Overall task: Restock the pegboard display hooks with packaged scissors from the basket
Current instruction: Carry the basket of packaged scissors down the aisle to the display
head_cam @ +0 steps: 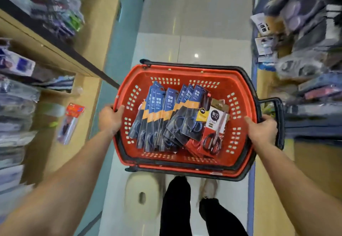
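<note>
Scissor packs [166, 117] are lying lengthwise in basket [127, 80], hang tabs pointing away. Left hand [111, 119] and right hand [261, 128] are gripping its opposite ends, fingers curled.

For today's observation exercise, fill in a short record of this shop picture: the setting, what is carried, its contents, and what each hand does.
setting: shop aisle, blurred stocked shelves on both sides
carried: red basket, held over the floor
contents: many blue scissors packs; red scissors pack on top at the right
left hand: grips the basket's left rim
right hand: grips the basket's right rim
restocking: no pack in either hand
</note>
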A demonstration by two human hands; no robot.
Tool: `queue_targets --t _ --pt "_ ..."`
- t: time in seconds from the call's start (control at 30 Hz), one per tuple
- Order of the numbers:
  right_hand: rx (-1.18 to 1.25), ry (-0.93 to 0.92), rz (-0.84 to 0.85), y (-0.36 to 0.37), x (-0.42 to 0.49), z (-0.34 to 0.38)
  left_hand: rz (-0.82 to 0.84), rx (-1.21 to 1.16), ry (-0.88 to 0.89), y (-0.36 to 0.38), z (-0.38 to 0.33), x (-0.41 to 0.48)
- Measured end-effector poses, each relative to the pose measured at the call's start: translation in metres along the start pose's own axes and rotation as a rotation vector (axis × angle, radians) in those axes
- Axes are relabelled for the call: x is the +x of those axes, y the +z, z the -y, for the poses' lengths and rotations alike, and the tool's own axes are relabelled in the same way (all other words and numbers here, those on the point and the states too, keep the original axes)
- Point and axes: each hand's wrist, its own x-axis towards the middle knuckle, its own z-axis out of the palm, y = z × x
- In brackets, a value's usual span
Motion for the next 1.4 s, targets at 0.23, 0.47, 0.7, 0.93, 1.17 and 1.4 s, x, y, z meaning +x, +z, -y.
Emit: queue_targets --t 0.23,0.47,0.7,0.93,1.17,1.4 --pt "-0.038 0.025 0.019 0.112 0.081 -0.064 0.079 0.023 -0.061 0.121 0.04 0.09" --pt "-0.038 0.051 -0.026 0.143 0.131 -0.105 0.157 0.024 -0.043 0.192 0.055 0.123" --pt "-0.031 0.15 -0.074 0.133 0.149 -0.145 0.228 0.096 0.05 0.235 0.029 0.116" --pt "-0.076 0.177 -0.064 0.114 0.158 -0.163 0.333 0.114 0.079 0.251 0.011 0.102" --pt "-0.267 -0.081 -0.081 0.095 0.117 -0.139 0.243 0.322 0.44 0.243 -0.003 0.041" --pt "-0.09 -0.136 0.548 0.182 0.114 -0.155 0.363 0.172 0.318 0.315 -0.008 0.041"
